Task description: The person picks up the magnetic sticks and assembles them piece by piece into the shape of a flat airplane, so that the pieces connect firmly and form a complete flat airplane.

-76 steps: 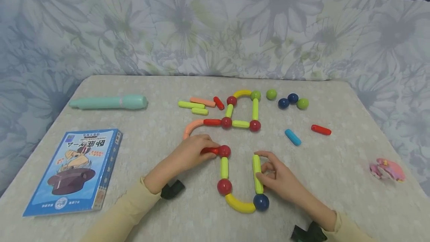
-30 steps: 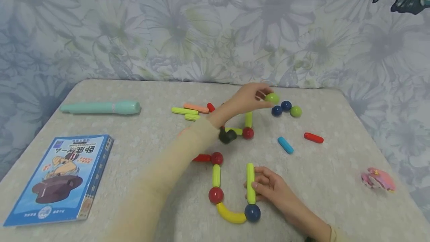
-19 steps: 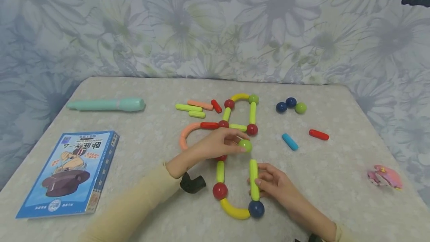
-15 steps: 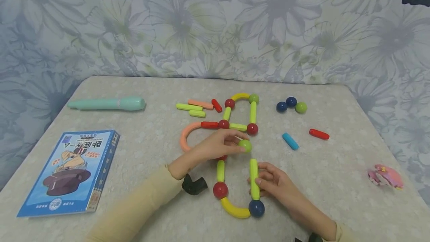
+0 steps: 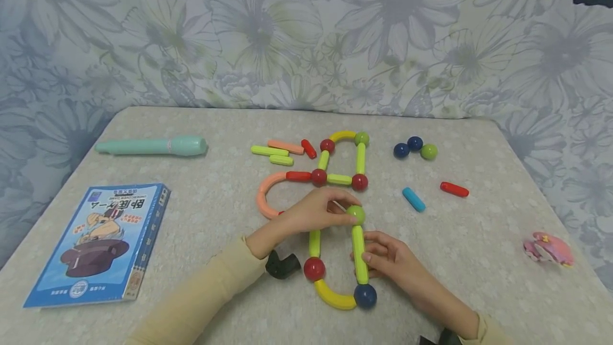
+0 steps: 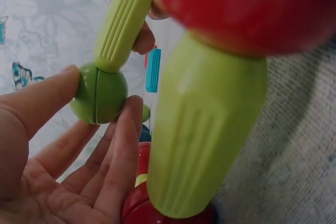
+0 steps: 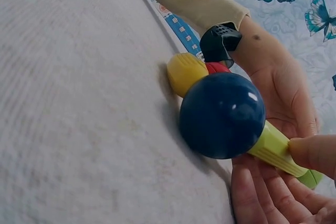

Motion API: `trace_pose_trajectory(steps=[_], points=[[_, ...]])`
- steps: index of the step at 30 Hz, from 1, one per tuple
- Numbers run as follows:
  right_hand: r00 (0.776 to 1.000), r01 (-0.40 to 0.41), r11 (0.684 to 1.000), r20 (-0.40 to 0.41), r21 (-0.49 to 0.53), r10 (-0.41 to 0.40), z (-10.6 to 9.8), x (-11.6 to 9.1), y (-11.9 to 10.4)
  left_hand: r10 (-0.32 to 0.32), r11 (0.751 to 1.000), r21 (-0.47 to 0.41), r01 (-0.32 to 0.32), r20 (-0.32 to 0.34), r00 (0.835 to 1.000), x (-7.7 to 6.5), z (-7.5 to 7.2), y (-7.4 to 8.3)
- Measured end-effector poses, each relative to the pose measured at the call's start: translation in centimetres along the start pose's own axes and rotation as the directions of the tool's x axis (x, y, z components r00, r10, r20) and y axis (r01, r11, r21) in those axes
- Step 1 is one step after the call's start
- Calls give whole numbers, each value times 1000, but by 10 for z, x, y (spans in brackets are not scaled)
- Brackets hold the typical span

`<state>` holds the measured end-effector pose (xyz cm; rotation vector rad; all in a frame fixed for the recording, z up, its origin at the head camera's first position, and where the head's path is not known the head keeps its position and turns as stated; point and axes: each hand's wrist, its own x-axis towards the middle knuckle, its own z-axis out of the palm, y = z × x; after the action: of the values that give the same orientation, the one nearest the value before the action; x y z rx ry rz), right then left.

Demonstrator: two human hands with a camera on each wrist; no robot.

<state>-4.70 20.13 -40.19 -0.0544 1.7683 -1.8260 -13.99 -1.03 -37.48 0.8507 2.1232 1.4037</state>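
Note:
My left hand (image 5: 311,209) pinches a green ball (image 5: 356,215) between thumb and fingers. The ball touches the upper end of a long yellow-green magnetic rod (image 5: 360,254), which my right hand (image 5: 395,260) pinches from the right side. A dark blue ball (image 7: 222,115) sits at that rod's lower end, joined to a curved yellow rod (image 5: 335,298). From there a red ball (image 5: 314,269) and a short yellow-green rod (image 5: 314,244) run up beneath my left hand, which hides another red ball. Farther back, a curved orange rod (image 5: 263,196) leads to a four-sided loop.
Loose rods, one of them orange (image 5: 286,146), lie left of the loop. To its right are two navy balls (image 5: 401,150), a green ball (image 5: 429,152), a blue rod (image 5: 414,199) and a red rod (image 5: 454,189). A boxed game (image 5: 98,246) lies at left.
My left hand let go of the red rod, picked a loose green ball from the back right and brought it onto the long rod's top end. My right hand kept hold of that rod.

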Motion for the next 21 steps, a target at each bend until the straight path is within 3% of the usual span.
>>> trace_pose_trajectory(steps=[10,14,17,21], points=[[999,-33,999,-27,-31,32,2,3,-5,5,997,82,-5,-8,1000,1,1,-1],[998,-41,998,-39,-38,40,2,3,-5,9,993,120,-9,6,1000,-1,-7,0],[998,-43,998,-46,-35,42,2,3,-4,1,985,174,6,-42,999,-9,-29,3],[999,-37,999,-39,-30,36,1,3,-4,6,954,294,55,-202,979,-21,-83,-7]])
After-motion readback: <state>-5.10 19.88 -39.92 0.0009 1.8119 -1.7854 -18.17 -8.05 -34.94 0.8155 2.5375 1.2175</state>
